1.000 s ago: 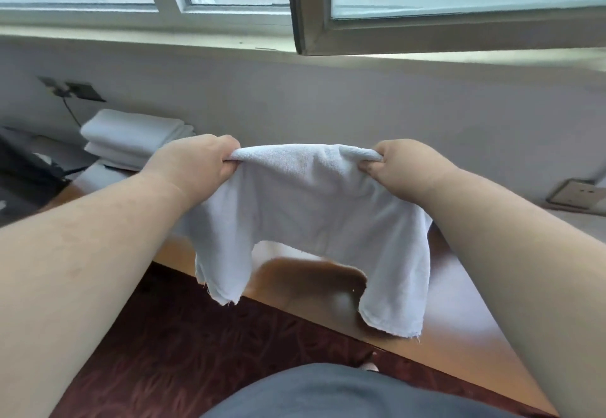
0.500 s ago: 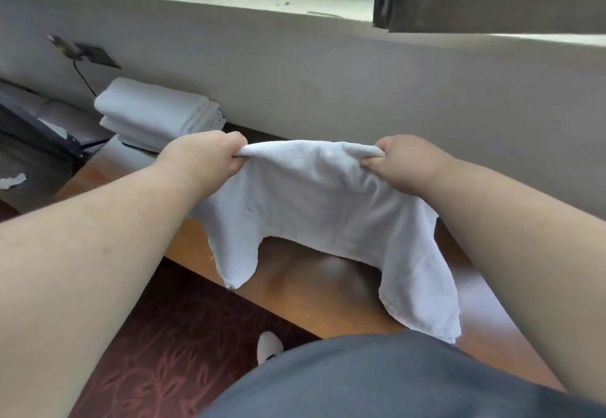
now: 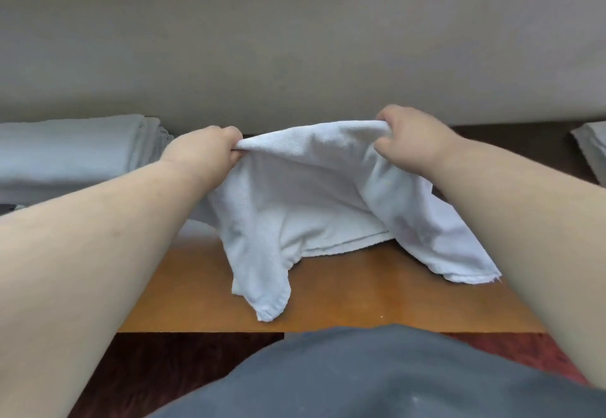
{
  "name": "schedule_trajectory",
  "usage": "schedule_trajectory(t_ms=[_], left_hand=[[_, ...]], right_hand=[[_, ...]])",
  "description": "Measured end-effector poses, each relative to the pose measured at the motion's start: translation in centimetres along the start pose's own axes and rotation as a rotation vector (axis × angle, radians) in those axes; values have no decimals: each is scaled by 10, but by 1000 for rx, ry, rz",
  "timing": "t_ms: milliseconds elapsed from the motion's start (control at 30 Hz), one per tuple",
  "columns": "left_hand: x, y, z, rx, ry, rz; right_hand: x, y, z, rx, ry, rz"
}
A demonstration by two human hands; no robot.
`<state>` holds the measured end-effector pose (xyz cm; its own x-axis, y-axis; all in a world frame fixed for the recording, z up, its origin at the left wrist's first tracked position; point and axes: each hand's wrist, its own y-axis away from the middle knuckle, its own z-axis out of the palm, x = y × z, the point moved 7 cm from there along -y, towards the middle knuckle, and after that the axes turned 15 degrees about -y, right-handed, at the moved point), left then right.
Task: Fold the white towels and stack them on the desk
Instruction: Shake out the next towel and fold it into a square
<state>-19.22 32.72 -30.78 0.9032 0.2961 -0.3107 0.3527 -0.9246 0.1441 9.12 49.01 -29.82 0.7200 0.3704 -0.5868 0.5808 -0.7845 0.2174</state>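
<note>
A white towel (image 3: 305,201) hangs between my hands, doubled over, its lower edges resting on the wooden desk (image 3: 360,296). My left hand (image 3: 203,152) is closed on the towel's upper left corner. My right hand (image 3: 410,139) is closed on its upper right corner, a little higher and farther back. One loose corner droops toward the desk's front edge, another lies spread at the right. A stack of folded white towels (image 3: 72,152) sits on the desk at the far left, against the wall.
A grey wall (image 3: 295,57) rises right behind the desk. Another pale folded cloth (image 3: 593,148) shows at the far right edge. The desk's front edge runs just before my grey-clothed body (image 3: 360,375), with dark red carpet (image 3: 183,365) below.
Both hands have lowered the towel forward over the desk, so its hanging edges now rest on the wood. The view has tilted down; the window is out of sight.
</note>
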Motion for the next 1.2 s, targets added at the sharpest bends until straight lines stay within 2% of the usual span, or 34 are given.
schedule_trajectory(t_ms=[133, 300, 367, 400, 467, 533, 600, 667, 733, 833, 867, 967, 1033, 1200], left_hand=[[17, -23, 33, -113, 3, 20], [32, -36, 57, -268, -48, -123], [47, -37, 52, -258, -36, -172], [63, -37, 44, -204, -16, -154], [115, -36, 16, -19, 85, 9], [186, -30, -17, 143, 203, 252], [257, -23, -39, 161, 244, 449], [309, -25, -46, 82, 146, 507], [335, -37, -46, -40, -27, 467], [358, -56, -37, -256, -255, 454], [364, -63, -33, -338, -314, 444], [379, -78, -28, -513, -551, 466], [388, -85, -27, -578, -639, 488], [401, -83, -34, -572, -596, 506]], right_hand=[[18, 1, 16, -54, -51, 99], [81, 15, 27, -321, 60, 343], [105, 26, 23, -336, -17, 391], [114, 30, 21, -313, -81, 401], [129, 33, 20, -235, -232, 419], [139, 33, 23, -164, -389, 443], [141, 30, 26, -119, -517, 426], [149, 29, 24, -37, -719, 410], [167, 34, 15, 62, -864, 410], [212, 44, -5, 232, -743, 408], [228, 47, -5, 238, -678, 442], [256, 51, 25, 43, -627, 530], [259, 49, 49, -67, -624, 510], [256, 39, 70, -68, -522, 436]])
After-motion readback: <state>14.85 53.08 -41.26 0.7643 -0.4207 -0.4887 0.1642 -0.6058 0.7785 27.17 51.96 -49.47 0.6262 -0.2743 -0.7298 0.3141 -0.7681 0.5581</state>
